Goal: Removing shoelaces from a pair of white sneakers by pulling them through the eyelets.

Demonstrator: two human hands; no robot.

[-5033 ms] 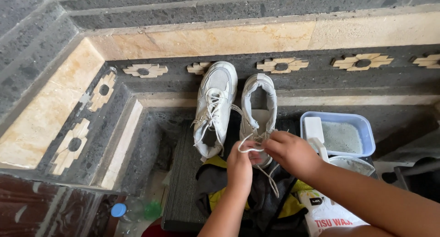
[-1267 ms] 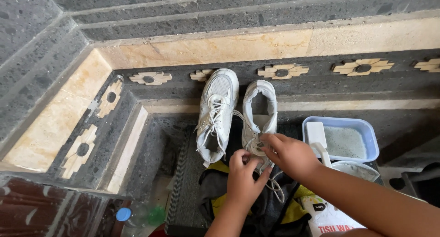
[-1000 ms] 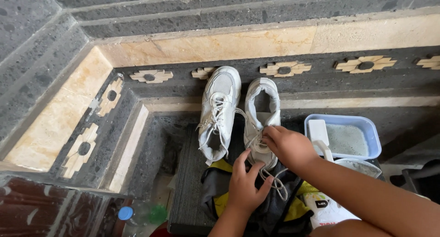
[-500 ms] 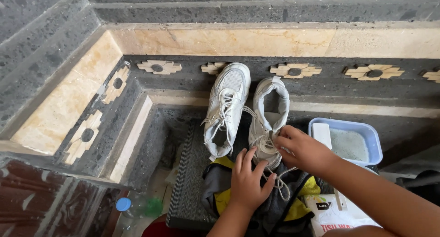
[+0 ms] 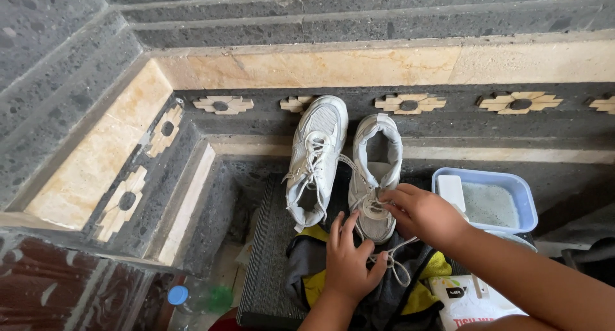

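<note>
Down in the grey stone basin [image 5: 211, 196], two white shoes lean on its wall; lacing of the right shoe [image 5: 377, 177] looks underway. Right hand [image 5: 423, 212] pinches its lace [image 5: 391, 254] at the eyelets, left hand [image 5: 349, 260] spread open just below; next, steady tension on the loose end

Right shoe [image 5: 375, 177]: white-grey sneaker, upright, toe toward the person, heel leaning on the dark stone step; mouth open, tongue pulled up.
Right shoe's lace [image 5: 392, 262]: white, loose, trailing off the toe end onto dark and yellow cloth.
Left shoe [image 5: 315, 158]: matching white sneaker just beside it, touching at the middle, tilted slightly outward; laces threaded but slack and untied.
Position: both side by side, toes on a grey ribbed mat.
</note>
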